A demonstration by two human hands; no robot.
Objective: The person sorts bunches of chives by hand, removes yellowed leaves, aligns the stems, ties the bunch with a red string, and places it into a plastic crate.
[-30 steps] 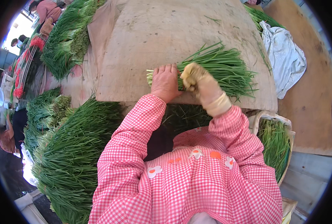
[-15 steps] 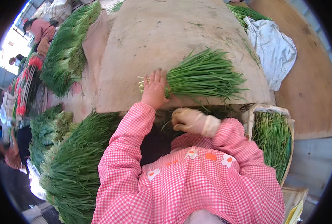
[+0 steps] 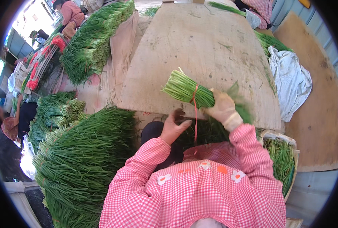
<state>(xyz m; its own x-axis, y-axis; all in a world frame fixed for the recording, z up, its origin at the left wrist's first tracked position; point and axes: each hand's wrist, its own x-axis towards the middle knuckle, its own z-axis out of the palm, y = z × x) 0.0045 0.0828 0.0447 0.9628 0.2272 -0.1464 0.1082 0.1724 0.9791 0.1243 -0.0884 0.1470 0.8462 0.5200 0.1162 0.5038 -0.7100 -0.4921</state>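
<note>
A bundle of green chives (image 3: 186,89) is held up over the near edge of the wooden board (image 3: 184,45). Its pale cut stem ends point to the upper left, and the leaf tips on the other side are smeared by motion. My right hand (image 3: 223,108), in a tan glove, is wrapped round the bundle's middle. A red tie (image 3: 196,127) circles the stems, with a long loose end hanging down past the board's edge. Bare and with thumb and fingers apart, my left hand (image 3: 174,128) is just below the stems, holding nothing.
A large heap of chives (image 3: 85,159) lies at my left, with another long pile (image 3: 97,41) beyond it. At right stand a box of chives (image 3: 279,155) and a white cloth (image 3: 288,81). Other people, including one in pink (image 3: 71,15), are farther off.
My left hand has let go of the stems and drawn back toward me. The right hand has moved from the red tie to the bundle, now lifted and tilted. The view has shifted.
</note>
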